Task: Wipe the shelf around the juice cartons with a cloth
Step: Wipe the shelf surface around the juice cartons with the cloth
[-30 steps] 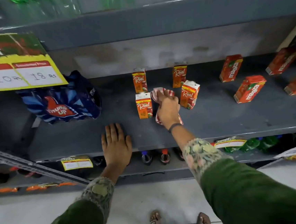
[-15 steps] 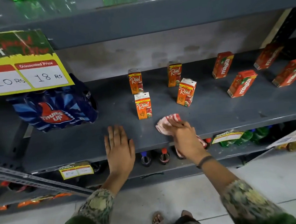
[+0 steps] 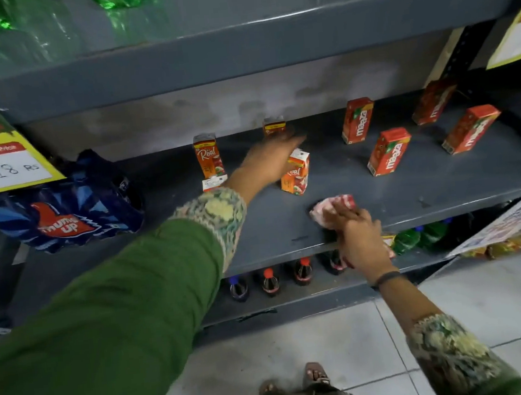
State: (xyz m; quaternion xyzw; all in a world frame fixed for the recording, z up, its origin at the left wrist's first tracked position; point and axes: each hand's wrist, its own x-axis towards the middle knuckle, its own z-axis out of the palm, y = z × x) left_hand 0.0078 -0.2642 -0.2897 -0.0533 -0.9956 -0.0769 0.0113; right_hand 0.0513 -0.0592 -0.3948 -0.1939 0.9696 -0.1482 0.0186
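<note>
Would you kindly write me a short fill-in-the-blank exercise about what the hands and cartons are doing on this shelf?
1. The right hand presses a red and white ____ onto the shelf near its front edge.
2. The left hand reaches among the cartons labelled ____.
3. The number of Maaza cartons standing on the shelf is ____.

Missing words: cloth; Real; four

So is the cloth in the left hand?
No, the right hand presses the cloth on the shelf's front edge.
</note>
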